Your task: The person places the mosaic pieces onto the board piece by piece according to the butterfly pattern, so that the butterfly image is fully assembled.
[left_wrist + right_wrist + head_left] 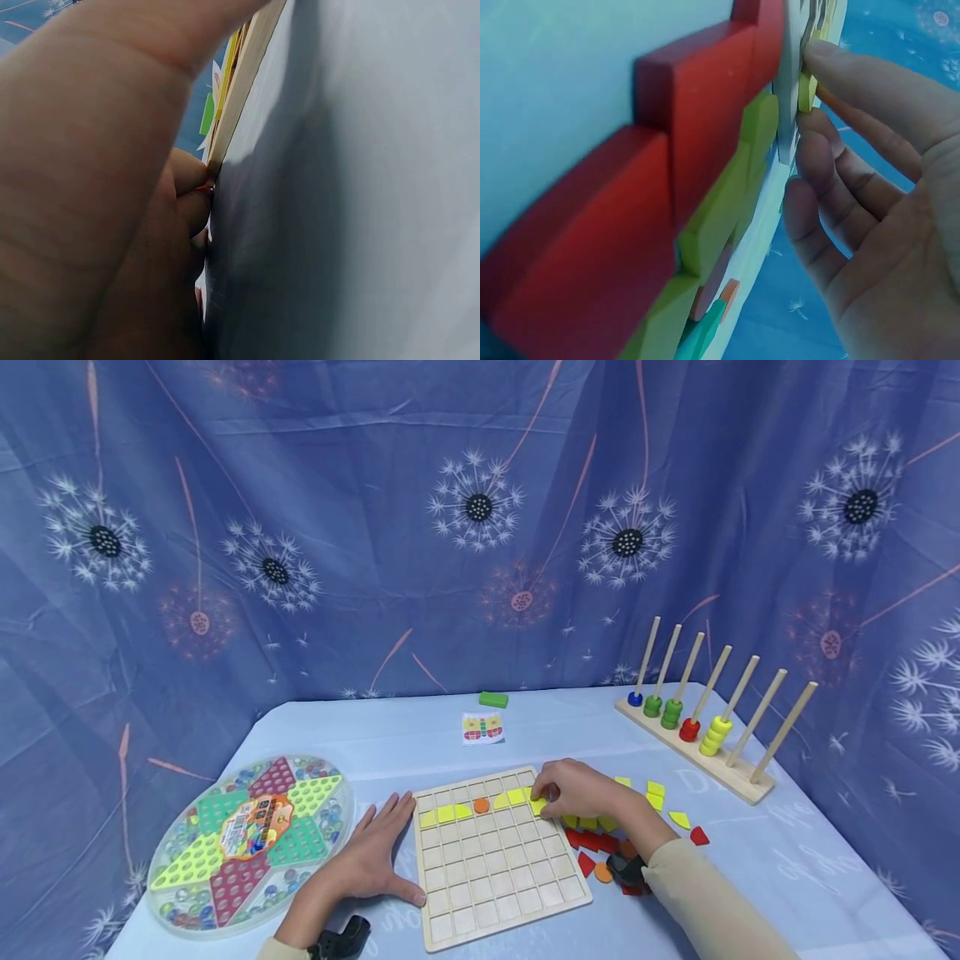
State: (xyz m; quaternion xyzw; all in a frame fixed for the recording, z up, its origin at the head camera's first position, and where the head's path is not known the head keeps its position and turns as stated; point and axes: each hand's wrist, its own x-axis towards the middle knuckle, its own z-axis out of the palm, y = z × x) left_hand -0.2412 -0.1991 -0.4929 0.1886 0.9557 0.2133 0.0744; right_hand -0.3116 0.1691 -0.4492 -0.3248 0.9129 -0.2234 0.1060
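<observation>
A wooden grid board (504,881) lies in front of me, with yellow tiles (446,813) and an orange disc (481,806) set along its upper squares. With fingers spread and fairly straight, my left hand (375,853) rests at the board's left edge; its thumb touches the lower side. At the upper right corner my right hand (581,789) pinches a yellow tile (807,91) between thumb and fingers, against the board. Other yellow tiles (587,822) and red tiles (592,841) lie loose by the board's right side, partly hidden under my right forearm.
A round Chinese checkers board (247,852) with marbles lies at the left. Behind the grid board are a butterfly picture card (482,727) and a green block (493,699). A wooden peg rack (693,747) with coloured rings stands at the right back.
</observation>
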